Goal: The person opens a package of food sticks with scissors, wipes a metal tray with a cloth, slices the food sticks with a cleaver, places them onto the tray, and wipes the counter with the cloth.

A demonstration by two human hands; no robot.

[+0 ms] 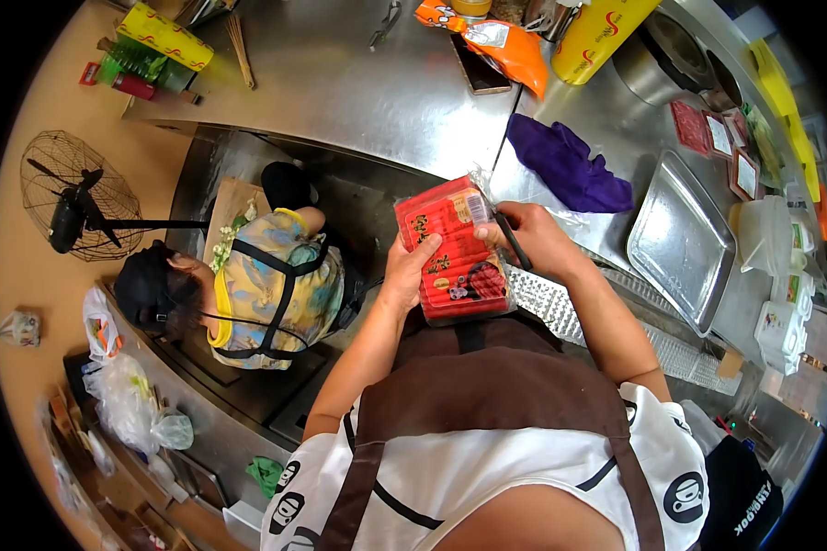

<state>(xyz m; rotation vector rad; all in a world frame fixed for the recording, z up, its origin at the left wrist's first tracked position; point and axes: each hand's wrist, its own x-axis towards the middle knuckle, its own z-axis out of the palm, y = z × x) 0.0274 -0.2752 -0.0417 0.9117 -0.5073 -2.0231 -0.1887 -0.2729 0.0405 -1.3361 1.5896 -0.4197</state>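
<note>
My left hand (413, 269) grips the left side of a red plastic-wrapped pack of sausages (450, 225), thumb across the front. The pack is held in front of my brown apron (487, 390), printed side facing up, with a barcode near its top right corner. At the pack's right edge, my right hand (538, 241) is closed around a black-handled tool (513, 241) that looks like scissors. Its blades are hidden from view. Fingertips of the right hand touch the pack's wrapping.
A purple cloth (570, 165) and a metal tray (682, 243) lie on the steel counter (358, 83). An orange bag (510, 50) and a phone (480, 69) sit farther back. To the left, a co-worker (271, 285) bends low near a standing fan (78, 197).
</note>
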